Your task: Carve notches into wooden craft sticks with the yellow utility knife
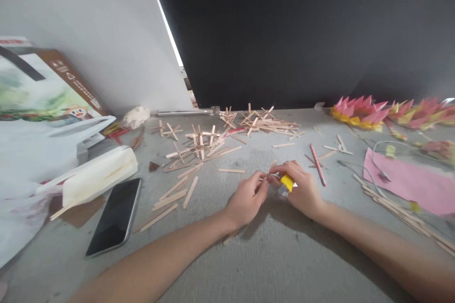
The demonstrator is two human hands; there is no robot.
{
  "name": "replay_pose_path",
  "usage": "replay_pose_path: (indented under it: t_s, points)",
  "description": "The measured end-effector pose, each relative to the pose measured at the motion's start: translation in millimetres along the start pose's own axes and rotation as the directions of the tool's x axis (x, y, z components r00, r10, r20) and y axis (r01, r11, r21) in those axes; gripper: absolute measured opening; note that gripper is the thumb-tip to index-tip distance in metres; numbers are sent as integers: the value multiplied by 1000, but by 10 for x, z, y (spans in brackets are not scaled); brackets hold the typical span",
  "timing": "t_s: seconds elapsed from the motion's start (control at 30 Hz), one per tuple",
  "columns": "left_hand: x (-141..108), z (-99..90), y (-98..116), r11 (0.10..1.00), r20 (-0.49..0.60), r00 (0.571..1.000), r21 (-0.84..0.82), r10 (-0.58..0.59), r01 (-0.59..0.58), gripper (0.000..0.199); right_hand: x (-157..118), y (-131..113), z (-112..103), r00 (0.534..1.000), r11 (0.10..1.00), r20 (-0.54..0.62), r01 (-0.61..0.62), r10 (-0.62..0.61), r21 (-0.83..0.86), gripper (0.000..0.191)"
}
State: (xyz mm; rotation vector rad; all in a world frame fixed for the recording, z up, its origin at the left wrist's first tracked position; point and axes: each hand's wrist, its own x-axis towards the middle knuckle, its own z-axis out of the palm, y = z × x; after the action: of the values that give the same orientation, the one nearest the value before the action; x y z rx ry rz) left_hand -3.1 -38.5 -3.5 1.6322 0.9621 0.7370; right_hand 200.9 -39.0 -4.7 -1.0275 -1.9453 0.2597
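My left hand (248,199) is closed in a pinch on a thin wooden stick, just left of my right hand. Fingers of my right hand (300,187) are wrapped round a small tube with a yellow part (287,182), and its fingertips meet the same stick (273,166). The two hands nearly touch above the grey table. Beyond them lie loose wooden sticks (231,171) and a pile of sticks (277,125), some joined into crosses. To the right of my right hand is a pink pen (317,164).
On the left are a black phone (114,217), a cream tray (101,175) and a white plastic bag (31,165). Pink paper (408,180), a white cable (373,161), more sticks and pink-yellow folded paper (360,112) lie on the right. A dark panel (302,33) stands behind.
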Motion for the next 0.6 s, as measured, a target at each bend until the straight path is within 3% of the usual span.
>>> replay_pose_path:
  t_s: [0.23, 0.4, 0.6]
  points:
    - [4, -9, -1, 986, -7, 1000, 167, 8, -6, 39, -17, 43, 31, 1000, 999, 13, 9, -8, -47, 13]
    - [9, -14, -11, 982, -3, 999, 186, 32, -31, 41, -15, 65, 48, 1000, 1000, 26, -8, 9, -23, 14]
    - [5, -24, 3, 980, 3, 999, 191, 54, -53, 30, -14, 100, 63, 998, 998, 49, -27, 29, -54, 12]
